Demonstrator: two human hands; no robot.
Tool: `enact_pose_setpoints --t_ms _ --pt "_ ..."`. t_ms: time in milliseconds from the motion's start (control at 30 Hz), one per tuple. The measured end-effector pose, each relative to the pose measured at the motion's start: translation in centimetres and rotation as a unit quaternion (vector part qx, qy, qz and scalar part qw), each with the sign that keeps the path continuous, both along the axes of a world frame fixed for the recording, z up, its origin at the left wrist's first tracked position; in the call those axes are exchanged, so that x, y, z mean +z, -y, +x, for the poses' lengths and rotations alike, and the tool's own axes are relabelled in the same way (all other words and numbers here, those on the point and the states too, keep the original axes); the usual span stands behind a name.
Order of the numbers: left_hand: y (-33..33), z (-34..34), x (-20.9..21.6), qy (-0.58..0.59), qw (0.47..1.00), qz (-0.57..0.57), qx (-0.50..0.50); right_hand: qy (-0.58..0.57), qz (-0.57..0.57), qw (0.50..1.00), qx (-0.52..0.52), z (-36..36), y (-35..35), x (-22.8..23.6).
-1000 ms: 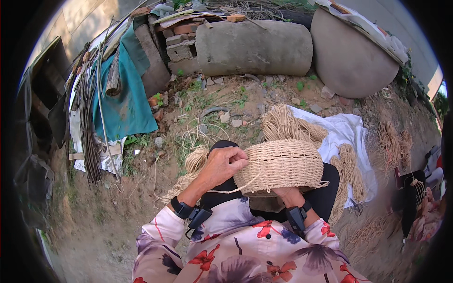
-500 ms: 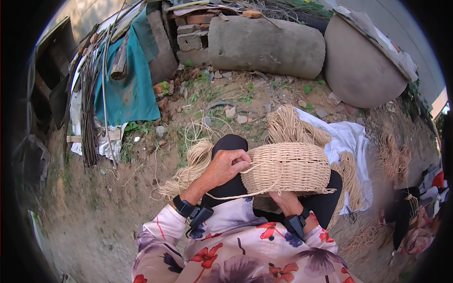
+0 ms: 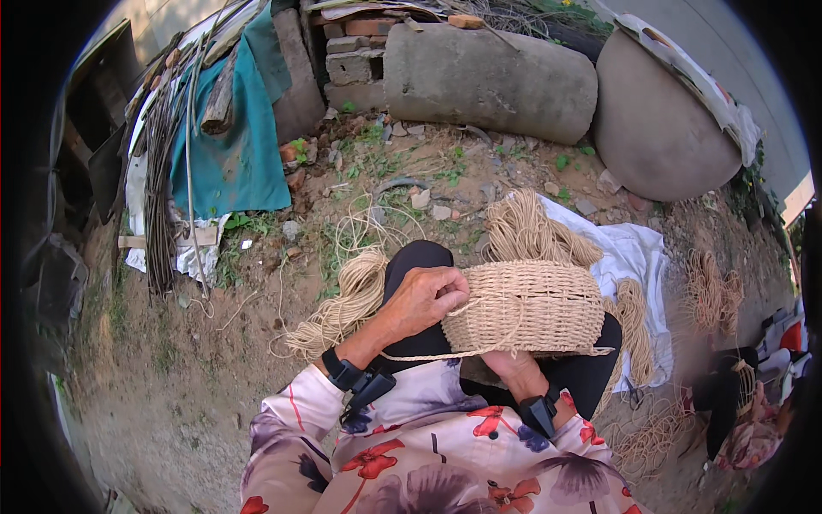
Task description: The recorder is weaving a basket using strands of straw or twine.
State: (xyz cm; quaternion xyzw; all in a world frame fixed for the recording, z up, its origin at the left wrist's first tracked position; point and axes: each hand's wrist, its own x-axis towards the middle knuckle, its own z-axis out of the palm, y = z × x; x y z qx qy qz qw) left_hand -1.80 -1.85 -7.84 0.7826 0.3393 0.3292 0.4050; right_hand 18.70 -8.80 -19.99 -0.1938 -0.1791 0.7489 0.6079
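A round basket (image 3: 531,310) woven from pale, straw-coloured cord lies over my lap, its side wall turned upward. At its left edge my left hand (image 3: 431,298) is closed, thumb and fingers pinched on a strand of the cord. My right hand (image 3: 514,367) reaches under the near edge and holds the basket from below; its fingers are hidden behind the weave. A loose twisted cord (image 3: 428,355) runs along the basket's near edge, and a thin loop of it lies across the wall.
Hanks of the same cord lie left of my knee (image 3: 355,295), beyond the basket (image 3: 535,231) and on a white sheet (image 3: 634,257) at right. Scissors (image 3: 634,396) lie near it. Another person (image 3: 745,420) sits far right. Stones, a concrete cylinder (image 3: 488,81) and teal cloth (image 3: 235,146) stand beyond.
My left hand has shifted slightly right, onto the basket's upper left edge, and turned a little. The whole view has shifted slightly; the right hand stays under the basket.
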Motion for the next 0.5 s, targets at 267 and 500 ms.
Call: enact_pose_setpoints --t_ms 267,500 --pt "-1.3 1.0 1.9 0.065 0.99 0.084 -0.098 -0.128 -0.004 0.991 0.029 -0.1 0.3 1.0" --pt "-1.8 2.7 5.5 -0.09 0.986 0.052 -0.129 -0.185 0.024 0.981 0.049 0.9 0.7 0.8"
